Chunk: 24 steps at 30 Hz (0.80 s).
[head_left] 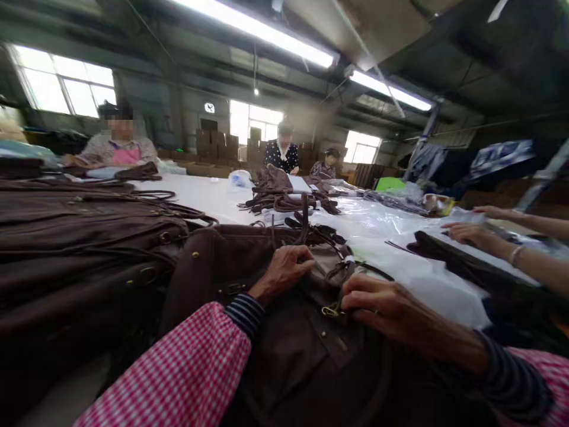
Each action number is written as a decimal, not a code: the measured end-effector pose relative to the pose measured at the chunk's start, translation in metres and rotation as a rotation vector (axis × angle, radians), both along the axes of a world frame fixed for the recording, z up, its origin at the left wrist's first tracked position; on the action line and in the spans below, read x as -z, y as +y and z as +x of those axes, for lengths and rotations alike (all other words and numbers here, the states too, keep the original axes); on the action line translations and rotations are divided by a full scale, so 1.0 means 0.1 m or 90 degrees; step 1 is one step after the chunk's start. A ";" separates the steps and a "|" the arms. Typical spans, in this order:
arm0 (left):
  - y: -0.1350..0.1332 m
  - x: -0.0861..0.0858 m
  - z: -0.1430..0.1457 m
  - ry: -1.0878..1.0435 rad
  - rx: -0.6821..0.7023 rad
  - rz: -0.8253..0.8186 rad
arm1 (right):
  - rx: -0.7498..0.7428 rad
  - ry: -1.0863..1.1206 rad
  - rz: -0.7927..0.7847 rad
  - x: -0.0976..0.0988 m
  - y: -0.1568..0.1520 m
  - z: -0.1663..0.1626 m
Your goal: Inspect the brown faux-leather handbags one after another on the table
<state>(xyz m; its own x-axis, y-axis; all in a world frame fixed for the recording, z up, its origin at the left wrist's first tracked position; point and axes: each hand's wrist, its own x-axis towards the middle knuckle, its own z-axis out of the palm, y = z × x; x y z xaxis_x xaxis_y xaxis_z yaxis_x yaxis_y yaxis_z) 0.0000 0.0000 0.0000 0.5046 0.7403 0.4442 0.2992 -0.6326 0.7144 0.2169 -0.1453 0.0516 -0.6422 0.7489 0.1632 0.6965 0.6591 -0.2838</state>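
A dark brown handbag (302,350) lies in front of me, with a gold-coloured clasp (331,311) and small studs on it. Curled fingers of my left hand (287,270) grip the bag near its upper edge. My right hand (386,302) is closed at the bag's right side, its fingertips pinching beside the clasp. Exactly which piece those fingers hold is partly hidden. Just above, between the two hands, lies a greyish-brown part of the bag (326,264) with thin straps.
More brown bags (89,237) are piled at left. Straps and bags lie heaped (284,193) on the white table (191,190), near clear plastic wrap (377,213). A co-worker's hands (480,237) reach in from the right over a dark bag. Other people (120,145) work across the table.
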 end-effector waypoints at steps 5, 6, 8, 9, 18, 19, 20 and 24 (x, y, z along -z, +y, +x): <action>-0.02 -0.02 -0.02 -0.049 0.038 -0.052 | 0.247 0.097 0.070 0.06 0.23 -0.04; -0.02 -0.03 -0.03 -0.058 0.046 -0.058 | 0.306 0.142 0.069 0.08 0.33 -0.04; -0.02 -0.04 -0.04 -0.071 0.059 -0.061 | 0.384 0.228 0.036 0.12 0.57 -0.03; -0.03 -0.04 -0.04 -0.074 0.062 -0.058 | 0.405 0.257 0.013 0.14 0.69 -0.03; -0.05 -0.01 -0.05 -0.021 0.039 0.007 | 0.365 0.149 0.185 0.15 1.02 -0.17; -0.05 -0.01 -0.04 -0.018 0.038 0.010 | 0.356 0.151 0.173 0.15 1.02 -0.17; -0.05 -0.01 -0.04 -0.016 0.037 0.014 | 0.345 0.152 0.155 0.16 1.03 -0.18; -0.03 0.00 -0.04 -0.012 0.042 0.024 | 0.307 0.142 0.097 0.18 1.11 -0.19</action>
<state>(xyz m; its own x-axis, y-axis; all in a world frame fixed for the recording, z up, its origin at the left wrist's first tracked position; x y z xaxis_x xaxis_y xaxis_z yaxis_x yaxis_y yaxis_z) -0.0038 -0.0035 -0.0004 0.5423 0.6885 0.4816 0.2427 -0.6771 0.6947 0.1983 -0.0344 0.0338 -0.1703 0.9067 0.3859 0.8638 0.3258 -0.3844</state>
